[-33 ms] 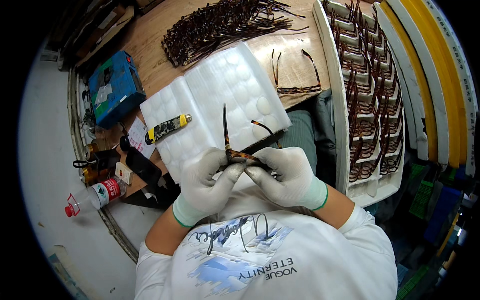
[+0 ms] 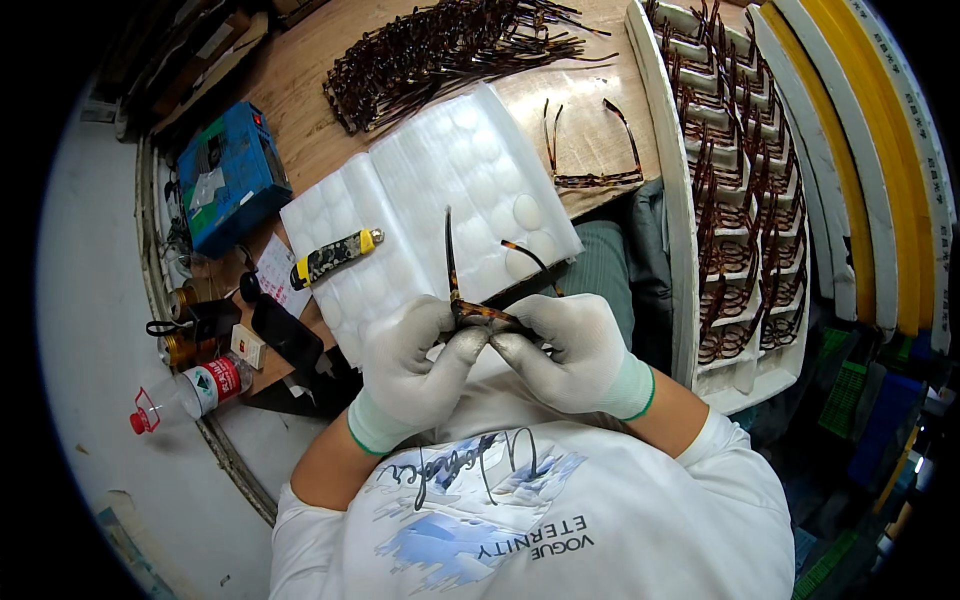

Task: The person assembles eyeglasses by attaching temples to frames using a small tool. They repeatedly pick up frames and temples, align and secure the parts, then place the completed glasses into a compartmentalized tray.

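Note:
Both my hands wear white gloves with green cuffs and meet in front of my chest. Between them is a tortoiseshell eyeglass frame [image 2: 484,311], its temples pointing away from me. My left hand [image 2: 412,358] is closed on the left end of its front. The other end is pinched in my right hand [image 2: 566,350]. Both thumbs press at the middle, and the gloves hide most of the rims. Just beyond lies a white sheet of round lenses [image 2: 455,160], with a yellow-and-camouflage tool [image 2: 337,257] resting on it. A second eyeglass frame [image 2: 598,181] stands to the right of the sheet.
A heap of tortoiseshell frames [image 2: 430,60] covers the far part of the wooden table [image 2: 290,75]. On the right, a white compartment tray [image 2: 682,200] holds many frames. To the left are a blue box [image 2: 232,178], a black phone [image 2: 287,332] and a plastic bottle [image 2: 190,392].

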The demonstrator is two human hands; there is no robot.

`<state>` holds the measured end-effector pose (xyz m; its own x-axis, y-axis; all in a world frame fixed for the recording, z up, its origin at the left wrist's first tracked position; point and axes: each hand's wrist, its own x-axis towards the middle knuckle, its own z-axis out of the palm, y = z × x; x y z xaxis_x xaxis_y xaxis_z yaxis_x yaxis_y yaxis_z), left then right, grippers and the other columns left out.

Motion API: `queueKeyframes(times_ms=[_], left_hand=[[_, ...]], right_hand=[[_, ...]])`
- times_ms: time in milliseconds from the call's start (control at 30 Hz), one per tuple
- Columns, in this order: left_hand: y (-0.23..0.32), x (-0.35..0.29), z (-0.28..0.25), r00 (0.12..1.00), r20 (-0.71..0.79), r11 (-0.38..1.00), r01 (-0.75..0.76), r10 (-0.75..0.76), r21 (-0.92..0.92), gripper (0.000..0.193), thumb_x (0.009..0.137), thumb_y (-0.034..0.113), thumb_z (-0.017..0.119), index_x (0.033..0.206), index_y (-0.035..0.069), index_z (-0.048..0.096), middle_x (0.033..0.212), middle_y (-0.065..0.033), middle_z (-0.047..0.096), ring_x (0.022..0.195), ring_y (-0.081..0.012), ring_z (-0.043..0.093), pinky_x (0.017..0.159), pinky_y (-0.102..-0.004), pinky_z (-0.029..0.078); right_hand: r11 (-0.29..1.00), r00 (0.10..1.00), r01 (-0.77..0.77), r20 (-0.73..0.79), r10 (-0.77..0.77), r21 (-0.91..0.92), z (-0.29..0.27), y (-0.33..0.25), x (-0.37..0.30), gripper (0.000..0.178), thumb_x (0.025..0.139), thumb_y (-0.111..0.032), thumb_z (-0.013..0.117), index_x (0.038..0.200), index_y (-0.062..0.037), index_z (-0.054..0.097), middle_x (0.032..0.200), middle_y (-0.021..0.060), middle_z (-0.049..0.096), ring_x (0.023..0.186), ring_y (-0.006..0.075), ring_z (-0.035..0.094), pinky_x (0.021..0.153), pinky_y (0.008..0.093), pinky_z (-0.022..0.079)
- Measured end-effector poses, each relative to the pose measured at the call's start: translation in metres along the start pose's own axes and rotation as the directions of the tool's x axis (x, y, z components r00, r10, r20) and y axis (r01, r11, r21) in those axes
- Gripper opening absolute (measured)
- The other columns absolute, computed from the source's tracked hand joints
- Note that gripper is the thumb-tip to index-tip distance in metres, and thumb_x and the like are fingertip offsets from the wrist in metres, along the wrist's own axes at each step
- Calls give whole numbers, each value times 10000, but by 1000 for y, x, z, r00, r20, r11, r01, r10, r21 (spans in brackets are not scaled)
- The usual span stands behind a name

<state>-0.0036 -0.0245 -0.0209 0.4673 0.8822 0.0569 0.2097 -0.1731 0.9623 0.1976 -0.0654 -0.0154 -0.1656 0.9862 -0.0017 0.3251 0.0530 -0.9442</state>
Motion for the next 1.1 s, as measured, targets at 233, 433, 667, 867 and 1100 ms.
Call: queueKeyframes(times_ms=[233,433,667,867,1100], left_hand=[[-4,7,-1,998,19,981,-68,65,184,102,851,41,725,921,-27,697,768,-146,648,606,-223,613,571,-320,476],[-12,27,7,984,123,959,-158,131,237,192,826,0,733,1007,-35,682,825,-187,635,670,-308,638,619,-364,511],[-24,34,12,996,91,992,-10,-1,123,239,845,-2,709,1079,-41,678,935,-181,681,828,-259,702,758,-321,550],[-23,29,7,992,123,989,-4,-15,148,232,846,-9,676,1076,-36,665,928,-176,682,823,-250,694,775,-331,544],[-18,21,16,984,151,980,70,-99,187,201,851,-40,618,1048,-61,649,927,-142,660,857,-198,646,806,-296,506]], right_hand=[[999,999,34,42,-34,-13,-8,7,11,112,871,-58,627,961,5,654,708,202,631,715,419,661,642,454,530],[964,984,-43,156,86,-261,-19,28,25,427,740,104,515,1138,17,643,983,230,669,951,434,638,849,468,522],[487,984,-88,-153,-96,-869,-72,151,44,522,790,61,531,1300,-31,589,1256,173,658,1214,348,590,1076,485,410],[286,987,-72,-109,-118,-956,-67,211,71,481,853,-74,544,1332,-97,577,1257,141,633,1223,329,562,1110,498,358],[415,981,-130,-177,-76,-900,-77,190,43,358,796,-69,562,1138,-120,651,1051,94,668,1062,293,613,1054,477,368]])
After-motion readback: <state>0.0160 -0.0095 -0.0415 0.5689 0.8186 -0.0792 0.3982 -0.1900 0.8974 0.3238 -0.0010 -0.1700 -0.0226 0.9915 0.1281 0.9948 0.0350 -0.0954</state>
